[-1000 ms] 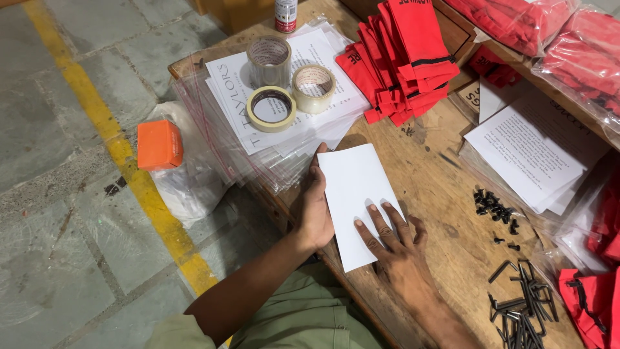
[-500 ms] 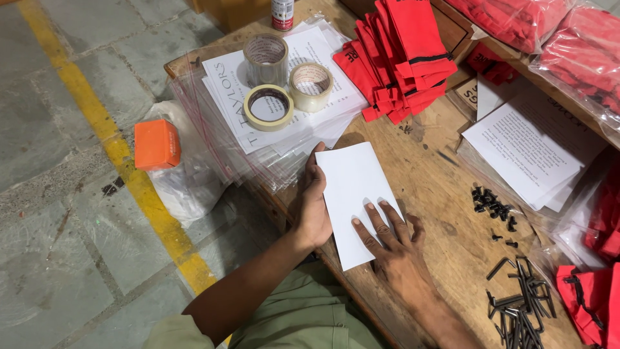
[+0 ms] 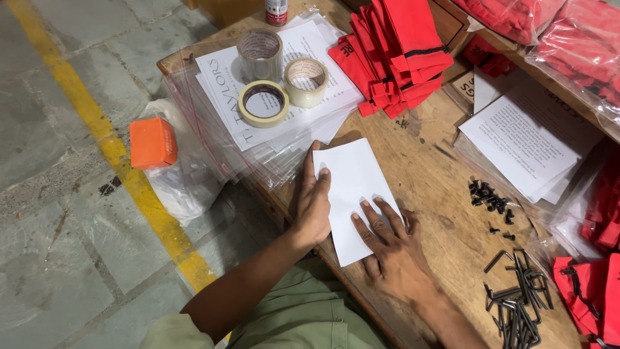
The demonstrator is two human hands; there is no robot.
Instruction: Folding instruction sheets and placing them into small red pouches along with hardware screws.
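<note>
Hardly moved since a second ago: white sheet in the same spot on the wooden tabletop, near its front edge, still flat under both palms. Only a slight shift of the fingers, so the pressing-down looks ongoing rather than finished, with the paper not yet lifted or turned.

Left hand laid along the sheet's left edge, open and flat, fingers straight and close together, pointing away from the body, thumb off the paper on the wood. Right hand on the near right corner, open too, fingers spread wide across the white surface, wrist low on the tabletop. Nothing gripped by either; just weight pressed onto the sheet. Forearms coming in from the lower edge, left elbow bent out past the table's side.

Beyond the left fingertips, touching the sheet's far corner: stack of clear bags with three tape rolls on top. Further off: red pouches. To the right, well apart: black screws and hex keys.
</note>
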